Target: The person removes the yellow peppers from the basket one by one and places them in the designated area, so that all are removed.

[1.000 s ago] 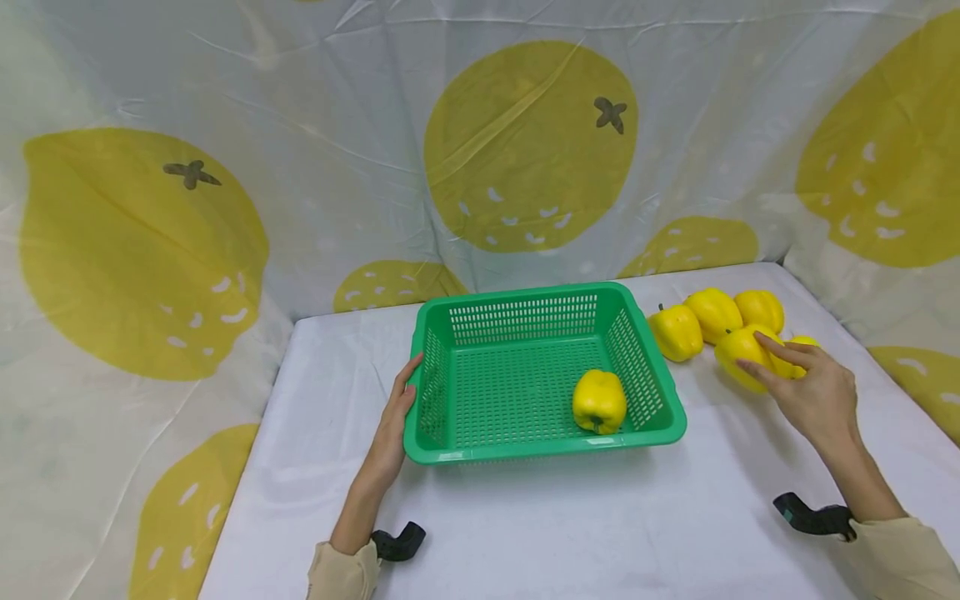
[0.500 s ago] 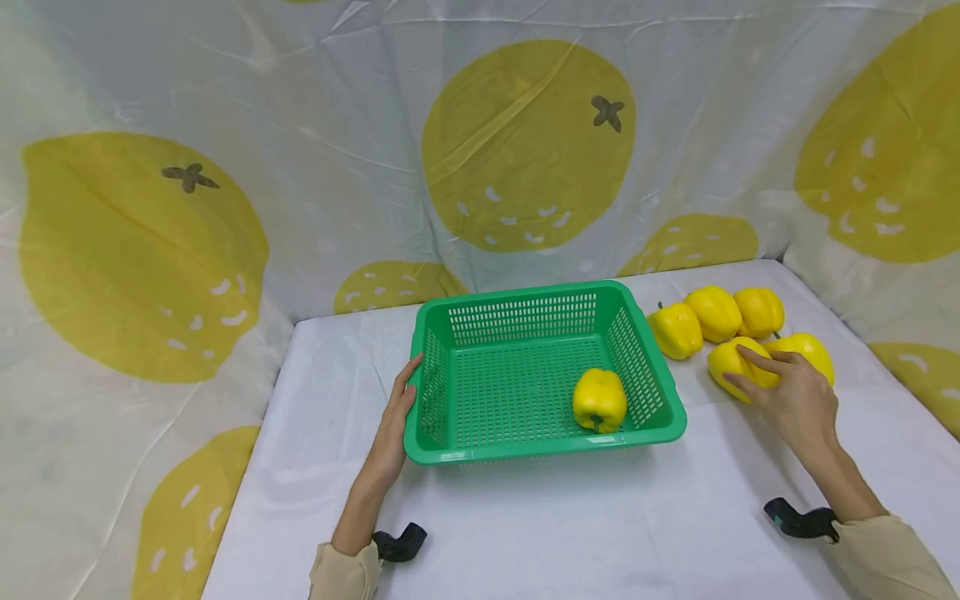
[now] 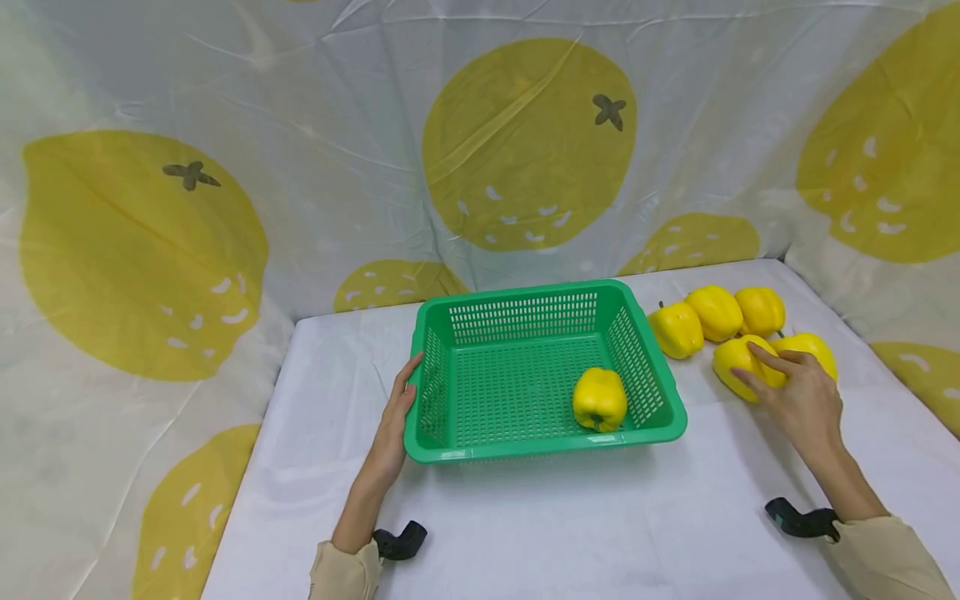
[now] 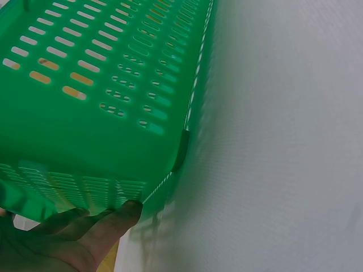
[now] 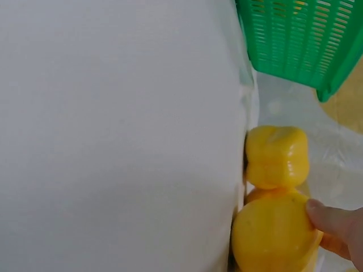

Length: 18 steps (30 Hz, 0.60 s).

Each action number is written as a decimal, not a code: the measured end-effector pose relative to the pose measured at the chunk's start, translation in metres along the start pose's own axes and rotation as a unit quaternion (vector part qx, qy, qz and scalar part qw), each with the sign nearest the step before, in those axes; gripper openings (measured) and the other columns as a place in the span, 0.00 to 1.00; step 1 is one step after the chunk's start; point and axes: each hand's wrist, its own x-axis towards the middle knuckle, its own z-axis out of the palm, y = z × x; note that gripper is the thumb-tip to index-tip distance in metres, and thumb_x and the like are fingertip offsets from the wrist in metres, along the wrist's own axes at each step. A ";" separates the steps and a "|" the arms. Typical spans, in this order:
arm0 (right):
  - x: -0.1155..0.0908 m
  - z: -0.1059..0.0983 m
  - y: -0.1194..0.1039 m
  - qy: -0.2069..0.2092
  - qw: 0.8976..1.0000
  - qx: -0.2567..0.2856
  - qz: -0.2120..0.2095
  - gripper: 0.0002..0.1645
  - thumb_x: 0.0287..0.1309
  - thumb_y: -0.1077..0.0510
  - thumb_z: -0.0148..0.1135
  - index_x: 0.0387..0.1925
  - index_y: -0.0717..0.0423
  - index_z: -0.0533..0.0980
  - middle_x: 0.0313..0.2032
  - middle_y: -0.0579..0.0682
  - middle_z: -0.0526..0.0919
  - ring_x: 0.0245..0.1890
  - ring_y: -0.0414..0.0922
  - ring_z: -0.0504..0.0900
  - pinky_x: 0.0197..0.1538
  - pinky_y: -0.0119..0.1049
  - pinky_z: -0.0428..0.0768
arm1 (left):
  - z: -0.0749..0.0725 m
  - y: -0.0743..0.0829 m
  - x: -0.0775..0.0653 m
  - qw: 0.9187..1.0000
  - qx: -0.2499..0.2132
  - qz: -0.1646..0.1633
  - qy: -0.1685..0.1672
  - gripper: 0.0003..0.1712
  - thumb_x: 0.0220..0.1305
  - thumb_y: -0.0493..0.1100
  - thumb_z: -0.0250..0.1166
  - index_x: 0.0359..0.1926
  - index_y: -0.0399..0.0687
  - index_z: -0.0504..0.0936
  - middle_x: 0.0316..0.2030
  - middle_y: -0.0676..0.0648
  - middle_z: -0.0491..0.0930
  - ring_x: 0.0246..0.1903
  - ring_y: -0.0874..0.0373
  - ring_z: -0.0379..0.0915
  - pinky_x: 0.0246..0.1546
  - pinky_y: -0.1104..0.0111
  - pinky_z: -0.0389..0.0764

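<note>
My right hand (image 3: pixel 806 408) pinches a yellow bell pepper (image 3: pixel 727 360) on the table's right side, thumb on the near side and fingers over the top. In the right wrist view, the thumb and part of a finger press that pepper (image 5: pixel 275 232), whose underside is hidden. With straight fingers, my left hand (image 3: pixel 386 442) touches the left outer wall of a green plastic basket (image 3: pixel 543 450). The left wrist view shows those fingers (image 4: pixel 110 229) lying against the slotted wall. Inside the basket, one yellow bell pepper (image 3: pixel 599 400) sits near the front right corner.
Several more yellow bell peppers, such as the one nearest the basket (image 3: pixel 677 331), lie behind and beside my right hand. A white cloth covers the table (image 3: pixel 540 525). Behind it hangs a lemon-print curtain (image 3: pixel 360 208). Each wrist wears a black mount (image 3: pixel 798 518).
My right hand has shifted slightly left and down with its pepper, then barely moved. The pepper beside it shows more fully now. My left hand and the basket have stayed put.
</note>
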 end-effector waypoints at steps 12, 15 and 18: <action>-0.002 0.000 0.001 -0.003 1.000 -0.004 0.015 0.34 0.68 0.44 0.67 0.66 0.60 0.74 0.60 0.78 0.70 0.58 0.72 0.68 0.52 0.71 0.71 | 0.001 0.001 0.000 1.000 -0.002 -0.003 0.000 0.28 0.85 0.59 0.32 0.81 0.75 0.50 0.82 0.56 0.44 0.80 0.53 0.39 0.77 0.44 0.42; -0.002 0.000 0.001 0.001 1.000 0.002 0.014 0.33 0.68 0.45 0.67 0.65 0.61 0.74 0.60 0.78 0.70 0.59 0.72 0.68 0.54 0.71 0.70 | 0.001 0.001 0.001 1.000 -0.003 -0.002 0.001 0.28 0.85 0.59 0.33 0.81 0.74 0.51 0.82 0.56 0.45 0.80 0.53 0.40 0.77 0.45 0.42; -0.002 0.001 0.001 0.009 1.000 0.007 0.011 0.32 0.68 0.46 0.69 0.65 0.62 0.75 0.59 0.78 0.71 0.59 0.72 0.68 0.55 0.71 0.70 | 0.000 0.001 0.000 1.000 -0.002 -0.002 0.001 0.28 0.85 0.59 0.33 0.81 0.74 0.51 0.82 0.56 0.46 0.80 0.53 0.41 0.77 0.45 0.43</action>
